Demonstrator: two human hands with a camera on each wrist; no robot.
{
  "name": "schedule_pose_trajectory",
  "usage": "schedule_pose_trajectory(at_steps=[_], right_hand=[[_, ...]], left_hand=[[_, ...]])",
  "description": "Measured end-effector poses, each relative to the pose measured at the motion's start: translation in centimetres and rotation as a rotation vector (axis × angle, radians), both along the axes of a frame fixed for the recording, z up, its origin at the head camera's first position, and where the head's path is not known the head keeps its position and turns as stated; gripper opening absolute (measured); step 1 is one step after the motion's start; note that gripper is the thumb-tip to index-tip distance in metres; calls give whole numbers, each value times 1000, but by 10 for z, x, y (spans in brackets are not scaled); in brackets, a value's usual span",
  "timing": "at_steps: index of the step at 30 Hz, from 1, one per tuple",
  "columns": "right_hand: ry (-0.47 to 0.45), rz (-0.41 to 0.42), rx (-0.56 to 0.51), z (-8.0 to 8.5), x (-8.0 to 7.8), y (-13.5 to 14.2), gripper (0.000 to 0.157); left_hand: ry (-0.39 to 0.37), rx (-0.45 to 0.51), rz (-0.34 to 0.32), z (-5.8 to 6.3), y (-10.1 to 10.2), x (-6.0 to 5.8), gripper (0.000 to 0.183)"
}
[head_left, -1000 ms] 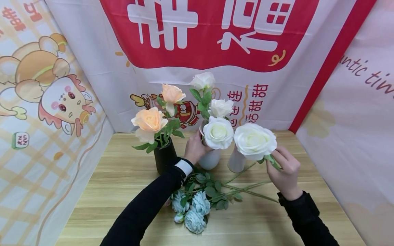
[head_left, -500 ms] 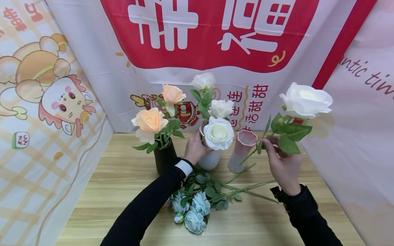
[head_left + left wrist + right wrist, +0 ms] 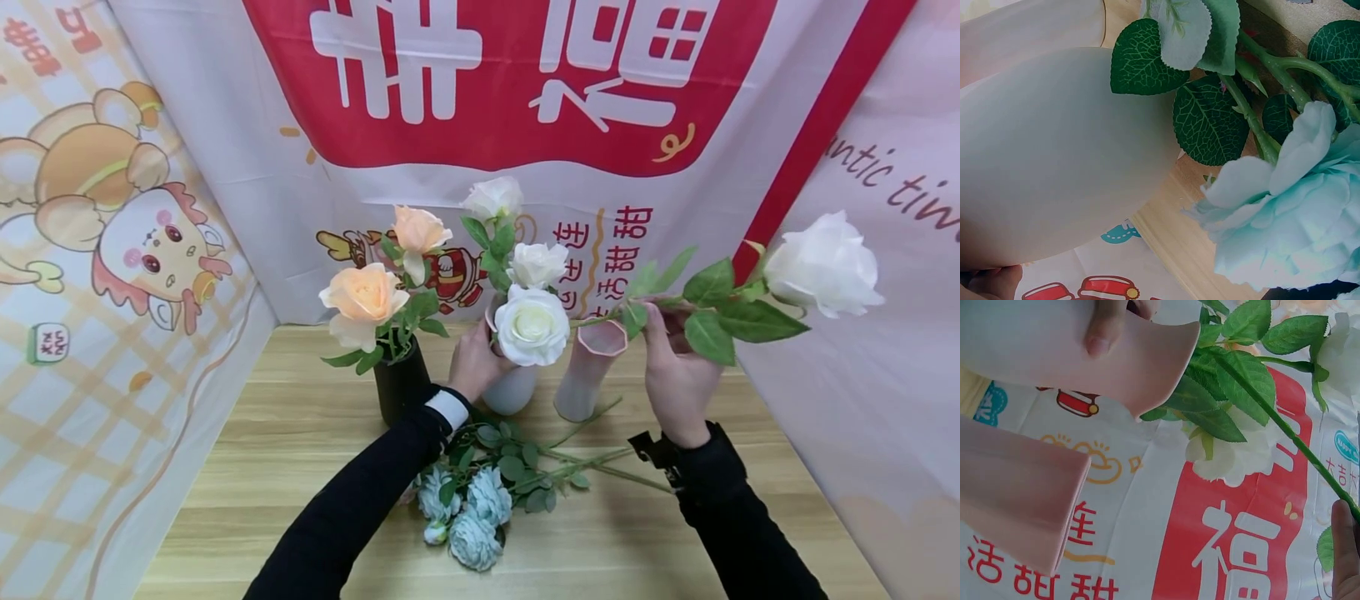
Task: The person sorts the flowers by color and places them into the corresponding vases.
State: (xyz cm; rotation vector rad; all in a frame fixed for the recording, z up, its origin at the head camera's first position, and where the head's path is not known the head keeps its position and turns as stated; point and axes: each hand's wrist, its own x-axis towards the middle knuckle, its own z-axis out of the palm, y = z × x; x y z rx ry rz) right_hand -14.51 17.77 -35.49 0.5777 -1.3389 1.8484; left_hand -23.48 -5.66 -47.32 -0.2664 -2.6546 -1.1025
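My left hand (image 3: 477,363) grips the neck of a rounded white vase (image 3: 511,392) in the middle of the table. White roses (image 3: 532,325) with green leaves stand in it. My right hand (image 3: 681,377) pinches the green stem of another white rose (image 3: 825,267), held nearly sideways with its bloom to the right. In the right wrist view that stem (image 3: 1297,442) slants toward the held vase's pinkish mouth (image 3: 1172,362), overlapping the leaves there. Below the rose stands a slim pink-and-white vase (image 3: 582,379) with nothing in its mouth.
A black vase (image 3: 397,383) with peach roses (image 3: 365,302) stands left of the white one. Blue flowers (image 3: 476,533) lie in front, their stems (image 3: 600,462) pointing right. Printed cloth (image 3: 675,192) hangs behind and on both sides of the wooden table (image 3: 247,500).
The right hand has lifted the white rose and tipped it over to the right, swinging its stem end up and left toward the held vase. The left hand has kept its grip.
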Motion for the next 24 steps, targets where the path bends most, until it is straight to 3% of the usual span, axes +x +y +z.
schedule_pose_trajectory(at_steps=[11, 16, 24], right_hand=[[-29, -39, 82, 6, -1, -28, 33], [-46, -98, 220, 5, -2, -41, 31], [86, -191, 328, 7, -11, -52, 30]], left_hand=[[13, 8, -13, -1, -2, 0, 90], [39, -4, -8, -3, -2, 0, 87], [13, 15, -2, -3, -2, -1, 84]])
